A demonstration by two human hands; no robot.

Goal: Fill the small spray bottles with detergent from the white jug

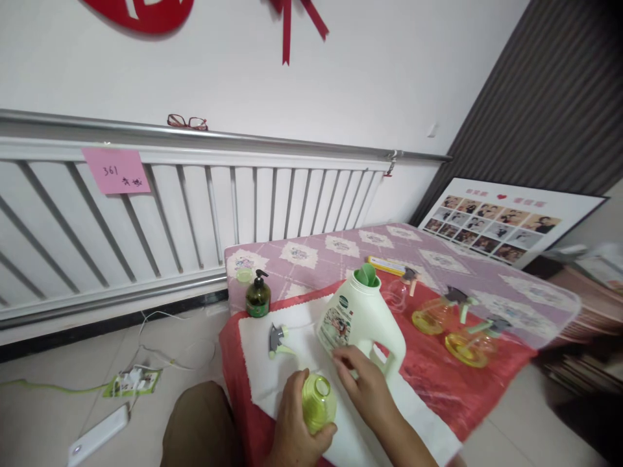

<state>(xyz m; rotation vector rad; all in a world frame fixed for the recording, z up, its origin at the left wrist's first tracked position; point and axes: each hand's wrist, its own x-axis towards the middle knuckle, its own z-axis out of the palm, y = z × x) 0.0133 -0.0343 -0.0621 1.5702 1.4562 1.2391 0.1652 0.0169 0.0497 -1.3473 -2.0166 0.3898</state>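
My left hand is wrapped round a yellow-green spray bottle, whose neck is bare and tilted up towards me. My right hand is just in front of a large pale-green detergent jug, its fingers curled in; whether they hold something or touch the jug is not clear. A green measuring cap sits in the mouth of the upright jug. Left of the jug, a grey and green spray head lies on the white cloth.
A dark green pump bottle stands at the table's left edge. To the right are spray bottles with yellow liquid and a clear spray bottle on the red cloth. Behind them lies a yellow-and-white box. A power strip is on the floor.
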